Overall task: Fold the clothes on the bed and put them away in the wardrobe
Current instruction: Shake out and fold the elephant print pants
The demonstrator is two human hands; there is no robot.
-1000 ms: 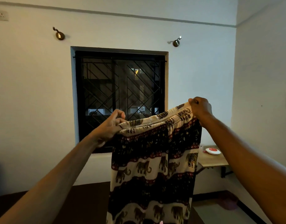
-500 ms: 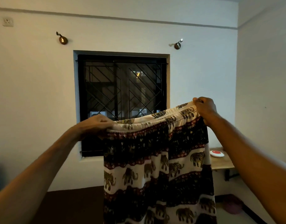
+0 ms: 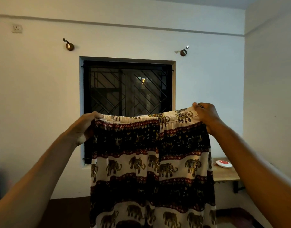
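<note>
Elephant-print trousers [image 3: 151, 163] are hanging in mid-air in front of the person, held up by the waistband [image 3: 141, 118] and spread flat against the view of the barred window [image 3: 127, 89] on the far wall. The left hand [image 3: 85, 127] is gripping the left end of the waistband, with its fingers [image 3: 97, 116] curling over the top edge of the cloth. The right hand [image 3: 207, 115] is clenching the right end a little higher, so the band is running slightly uphill toward the right. Both arms are reaching out nearly straight, and the fabric is falling freely below the bottom of the frame.

This looks like the opening of a fold: the garment is being shaken out and squared up. The bed and the wardrobe are not showing in this view, so how many clothes are left is impossible to tell. The garment is probably a pair of loose trousers rather than a skirt, given the seam line down the middle, though the legs are hidden below.

Next, the move is calling for bringing the two waistband ends together so one leg lies on the other, then lowering the cloth onto a flat surface. Off to the right, a wooden worktop [image 3: 227, 175] is carrying a small white-and-red round object [image 3: 223, 163].
</note>
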